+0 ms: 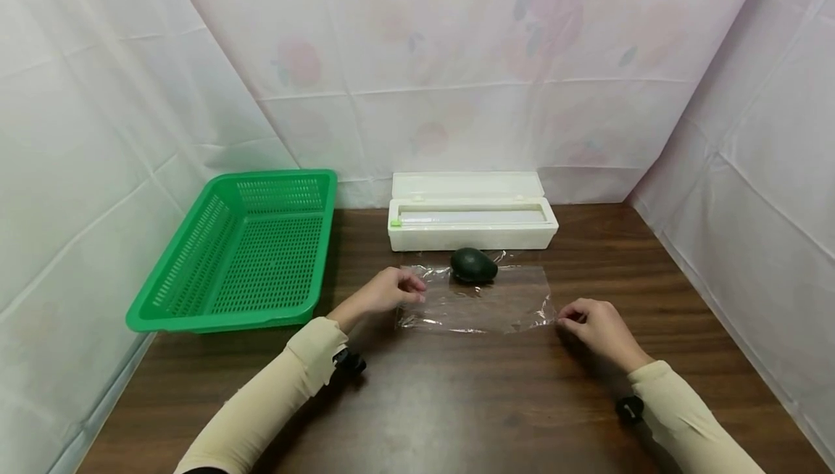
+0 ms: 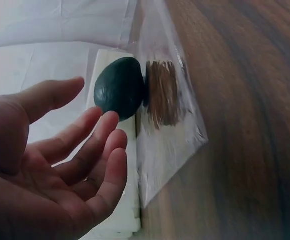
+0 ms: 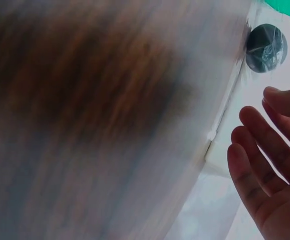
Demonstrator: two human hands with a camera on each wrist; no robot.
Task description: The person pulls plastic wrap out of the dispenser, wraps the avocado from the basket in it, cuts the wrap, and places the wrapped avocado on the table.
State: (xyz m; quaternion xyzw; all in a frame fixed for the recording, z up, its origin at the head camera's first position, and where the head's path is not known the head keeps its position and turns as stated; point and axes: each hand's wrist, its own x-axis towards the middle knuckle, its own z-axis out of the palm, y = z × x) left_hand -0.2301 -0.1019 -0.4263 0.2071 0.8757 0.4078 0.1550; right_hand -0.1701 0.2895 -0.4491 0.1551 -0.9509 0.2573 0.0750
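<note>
A dark green avocado lies on a sheet of clear plastic wrap spread over the table. My left hand is by the sheet's left edge. In the left wrist view its thumb stands apart from the loosely bent fingers, with nothing between them, and the avocado shows beyond. At the sheet's near right corner, my right hand pinches the wrap between thumb and forefinger. In the right wrist view these two tips meet, the other fingers extend loosely, and shiny film crosses the avocado.
Behind the avocado stands a white plastic wrap dispenser, its lid raised, with a light green slider at its left end. A green slotted basket sits on the left of the brown wooden table. White printed cloth surrounds the table.
</note>
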